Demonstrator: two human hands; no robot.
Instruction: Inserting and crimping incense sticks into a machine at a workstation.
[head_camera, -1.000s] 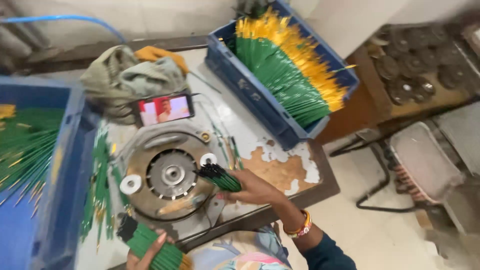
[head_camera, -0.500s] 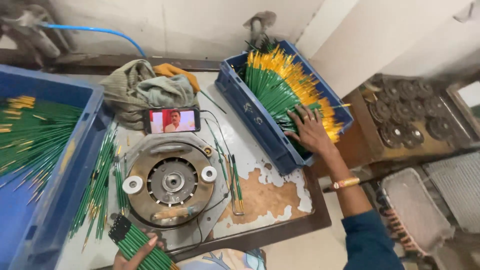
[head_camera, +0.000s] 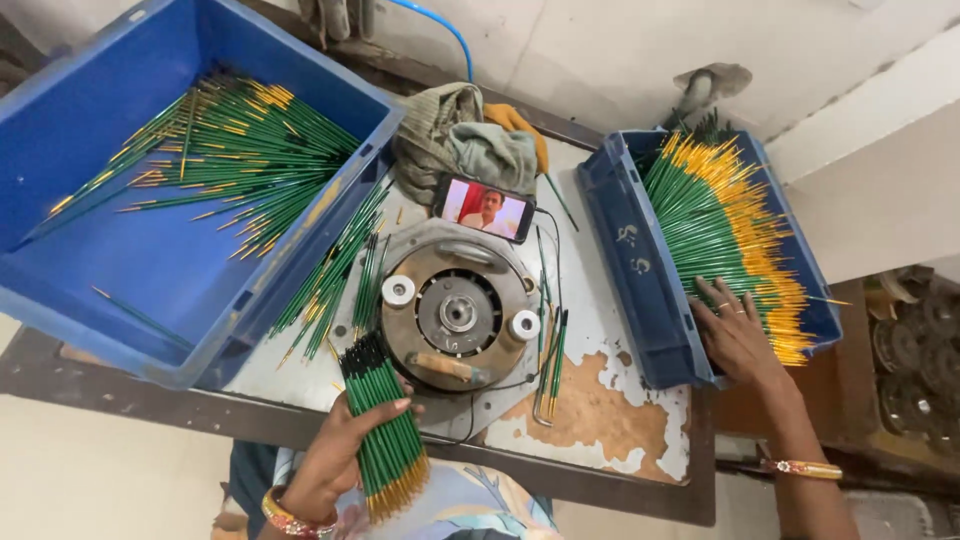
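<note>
At a worn workbench, the left hand (head_camera: 335, 455) grips a bundle of green pencils (head_camera: 385, 425) beside the round machine (head_camera: 455, 315), while the right hand (head_camera: 738, 335) rests flat, fingers spread, on pencils in the right blue crate (head_camera: 640, 270).

Bare forearms, a beaded bangle (head_camera: 800, 468) on each wrist (rings too).

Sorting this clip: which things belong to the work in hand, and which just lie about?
In use: left hand gripping pencil bundle; right hand in right crate; round machine; left crate.

Lying about: phone; rags; blue hose.
</note>
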